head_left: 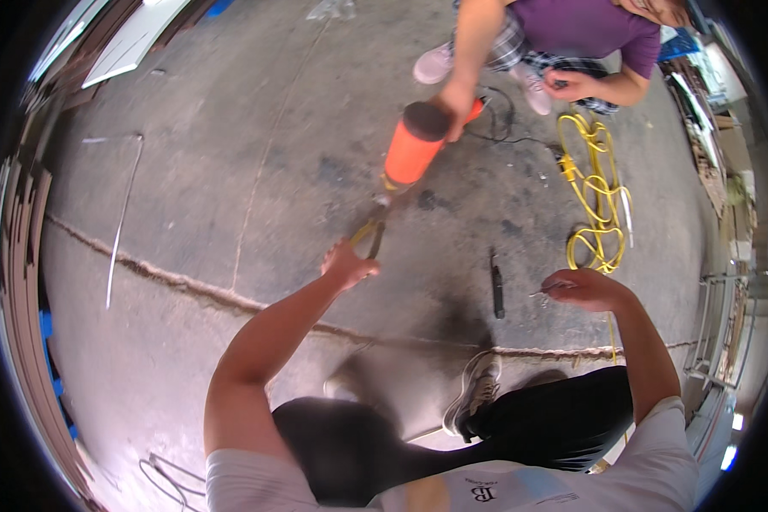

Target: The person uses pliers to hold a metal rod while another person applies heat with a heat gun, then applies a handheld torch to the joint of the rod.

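My left hand (347, 263) reaches forward, closed round the handles of a pair of pliers (367, 235). The jaws point away from me at a small pale piece, too blurred to name. Just beyond them is the lower end of an orange power tool (411, 154) with a dark round cap. A co-worker's hand (457, 107) grips that tool. Off to the right, my right hand (584, 288) is held low with its fingers closed. Small thin metallic bits stick out from its fingertips; their kind does not show. Left of it, a slim black tool (497, 288) lies on the floor.
A yellow extension cord (602, 196) lies coiled at right, beside the crouching co-worker (580, 38). A bent white strip (126, 213) lies at left. A rough crack (171, 280) crosses the concrete floor. Stacked boards (27, 282) line the left side; a metal rack (715, 333) stands at right.
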Demonstrator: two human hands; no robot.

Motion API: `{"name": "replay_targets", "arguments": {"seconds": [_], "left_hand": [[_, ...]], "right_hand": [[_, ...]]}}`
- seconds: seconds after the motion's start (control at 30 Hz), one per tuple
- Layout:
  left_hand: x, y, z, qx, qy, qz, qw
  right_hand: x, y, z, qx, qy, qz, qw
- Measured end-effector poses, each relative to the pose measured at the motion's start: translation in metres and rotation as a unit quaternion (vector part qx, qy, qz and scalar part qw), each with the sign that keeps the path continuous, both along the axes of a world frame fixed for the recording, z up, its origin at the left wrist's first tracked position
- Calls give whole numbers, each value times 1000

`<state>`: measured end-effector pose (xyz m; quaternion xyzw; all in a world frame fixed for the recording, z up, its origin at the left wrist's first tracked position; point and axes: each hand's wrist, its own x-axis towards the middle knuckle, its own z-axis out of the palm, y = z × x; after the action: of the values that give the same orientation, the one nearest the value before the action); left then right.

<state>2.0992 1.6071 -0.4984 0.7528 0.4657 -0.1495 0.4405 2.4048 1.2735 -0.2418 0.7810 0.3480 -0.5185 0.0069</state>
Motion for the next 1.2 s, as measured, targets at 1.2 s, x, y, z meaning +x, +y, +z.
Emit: {"name": "replay_targets", "arguments": {"seconds": [1.2], "left_hand": [[-5,16,-16,2,5,47,999]], "right_hand": [[-2,5,-2,38,53,-72,995]]}}
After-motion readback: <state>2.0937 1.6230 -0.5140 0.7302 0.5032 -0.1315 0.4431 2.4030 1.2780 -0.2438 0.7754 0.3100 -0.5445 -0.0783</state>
